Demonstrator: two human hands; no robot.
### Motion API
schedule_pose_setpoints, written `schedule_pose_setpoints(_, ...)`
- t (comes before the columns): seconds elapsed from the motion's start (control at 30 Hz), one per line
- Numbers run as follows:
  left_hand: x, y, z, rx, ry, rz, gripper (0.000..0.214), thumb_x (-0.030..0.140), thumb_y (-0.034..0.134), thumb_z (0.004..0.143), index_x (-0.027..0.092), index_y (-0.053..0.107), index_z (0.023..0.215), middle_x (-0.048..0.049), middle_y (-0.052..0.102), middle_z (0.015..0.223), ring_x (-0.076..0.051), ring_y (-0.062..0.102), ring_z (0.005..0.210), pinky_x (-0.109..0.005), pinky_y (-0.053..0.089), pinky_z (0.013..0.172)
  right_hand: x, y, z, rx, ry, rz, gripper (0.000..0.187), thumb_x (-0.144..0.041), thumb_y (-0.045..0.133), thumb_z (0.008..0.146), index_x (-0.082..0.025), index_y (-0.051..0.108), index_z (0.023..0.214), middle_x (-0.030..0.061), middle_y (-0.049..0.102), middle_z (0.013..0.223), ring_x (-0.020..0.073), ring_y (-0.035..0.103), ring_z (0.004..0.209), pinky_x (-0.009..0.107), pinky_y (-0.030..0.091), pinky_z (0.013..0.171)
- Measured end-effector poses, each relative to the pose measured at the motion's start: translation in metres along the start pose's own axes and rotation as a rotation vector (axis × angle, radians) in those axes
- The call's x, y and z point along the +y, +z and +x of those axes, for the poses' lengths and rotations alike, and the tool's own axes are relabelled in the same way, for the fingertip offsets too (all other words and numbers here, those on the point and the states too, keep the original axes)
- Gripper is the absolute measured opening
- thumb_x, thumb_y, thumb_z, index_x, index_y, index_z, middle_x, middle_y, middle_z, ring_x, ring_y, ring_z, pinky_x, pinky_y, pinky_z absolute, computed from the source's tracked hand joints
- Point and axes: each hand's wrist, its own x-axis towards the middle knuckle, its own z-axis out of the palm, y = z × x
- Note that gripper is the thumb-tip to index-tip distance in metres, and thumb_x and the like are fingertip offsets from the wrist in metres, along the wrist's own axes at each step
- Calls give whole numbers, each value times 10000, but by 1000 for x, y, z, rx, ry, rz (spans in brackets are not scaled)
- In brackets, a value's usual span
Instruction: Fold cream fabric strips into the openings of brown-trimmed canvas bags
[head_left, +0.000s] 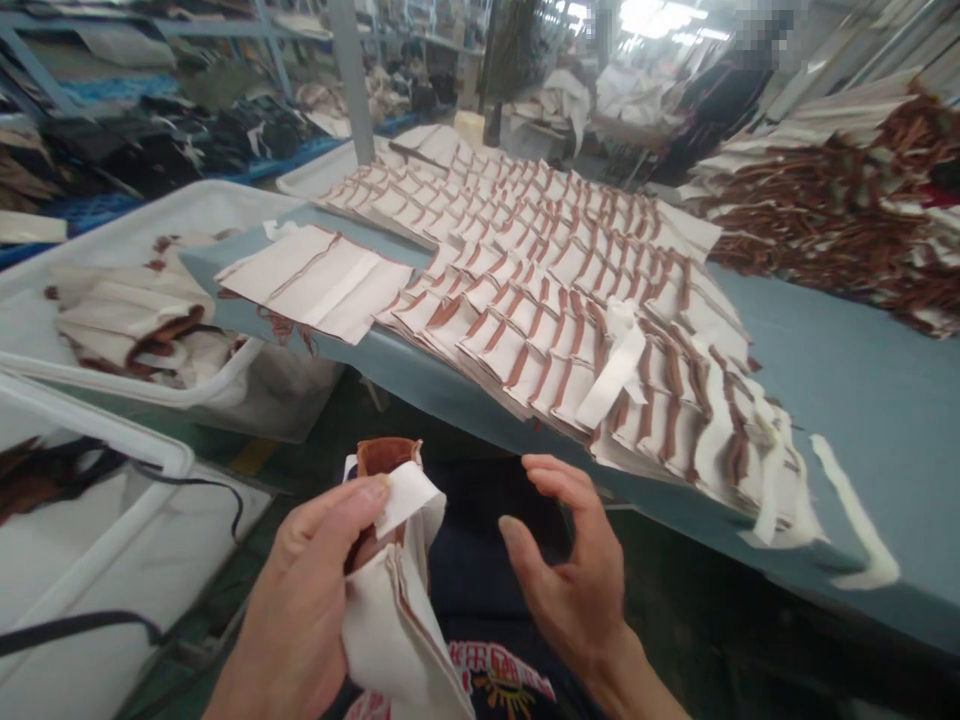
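In my left hand [307, 580] is a folded cream fabric piece [397, 630] with a brown inner side, gripped near its upper end. A short white strip [409, 497] lies across that end, pinched under my left thumb. To the right of it, my right hand [574, 560] is held in the air, fingers curved and thumb apart, with nothing in it. Beyond both hands, rows of overlapping cream pieces with brown edges [540, 330] cover much of the blue-grey table [810, 340].
One flat cream panel [315, 280] lies at the table's left edge. White plastic bins [172, 395] stand to the left, fabric inside. A tall stack of brown-edged pieces [832, 190] rises at the back right. Loose white strips [855, 520] lie at the table's right. A metal post [351, 80] stands behind.
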Motion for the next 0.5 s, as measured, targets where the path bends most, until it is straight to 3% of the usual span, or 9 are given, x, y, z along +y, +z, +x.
schedule_pose_setpoints(0.07,-1,7,-1,-10,12,11,483,578,1004,607,176,804,784,-16,710,636,-154,576,530,-238,500,485,-18,4,17,-40,-318,-47,365,-197,813,938,-277,701,1276,92,806,1284,246,756,1203,421,632,1055)
schedule_pose_setpoints(0.17,1,20,-7,-41,58,22,455,543,1012,551,178,816,737,-28,704,645,-174,591,573,-254,512,505,-32,17,40,-100,-552,-128,330,-129,739,976,-308,693,1249,72,827,1262,222,764,1187,395,626,1068)
schedule_pose_setpoints(0.3,2,24,-10,-54,130,52,418,488,983,546,179,703,571,3,571,581,-123,455,554,-227,397,486,-30,29,52,-226,-580,-105,358,-114,662,1006,-360,711,1261,41,846,1294,227,786,1192,440,583,1141)
schedule_pose_setpoints(0.43,1,15,-5,-95,148,89,462,534,945,694,191,649,604,30,473,597,-106,357,569,-226,336,484,-24,32,55,-280,-565,-17,259,-145,678,1025,-329,744,1195,38,873,1214,223,802,1141,439,571,1141)
schedule_pose_setpoints(0.5,1,13,-3,-102,137,109,467,541,959,672,190,657,616,25,489,613,-110,364,577,-231,344,483,-27,36,55,-297,-491,60,181,-168,679,1033,-322,758,1084,32,880,1162,222,804,1099,455,568,1129)
